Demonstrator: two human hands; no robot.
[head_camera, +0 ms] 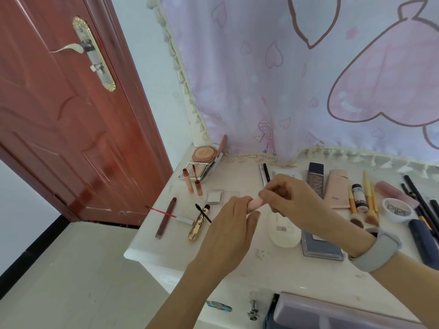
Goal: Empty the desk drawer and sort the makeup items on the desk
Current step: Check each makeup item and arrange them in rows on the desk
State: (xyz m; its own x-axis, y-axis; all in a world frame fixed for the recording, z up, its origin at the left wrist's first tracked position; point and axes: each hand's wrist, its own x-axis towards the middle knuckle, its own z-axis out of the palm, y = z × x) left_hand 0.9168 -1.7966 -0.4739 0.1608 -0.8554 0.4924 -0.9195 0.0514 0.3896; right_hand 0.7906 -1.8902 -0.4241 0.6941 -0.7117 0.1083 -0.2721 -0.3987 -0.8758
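Both arms reach up from the bottom edge, w/ a grey band [377, 250] on the right wrist. Left hand [228, 231] is curled round one end of a small pink tube [256, 202]. Right hand [297, 200] pinches the other end w/ its fingertips [266, 191]. So both hands are closed on that tube, just above the white worktop [237, 264].

I think the tube is being opened or shut, maybe to check it. To do it well: hold the body still w/ the left hand, twist or pull straight w/ the right, and keep it over the worktop so nothing drops on the floor. Then lay it near things like it, e.g. the lip tubes [191, 181] at the back left.

Other makeup is spread out already: an open gold mascara [198, 225], a long dark red stick [166, 217], brushes [367, 200] and pencils [420, 198] on the right.

Hard to see: most of the pink tube is behind the fingers, so I can't tell which end has the cap. The drawer [332, 312] is cut off at the bottom, so I can't tell what's left inside.
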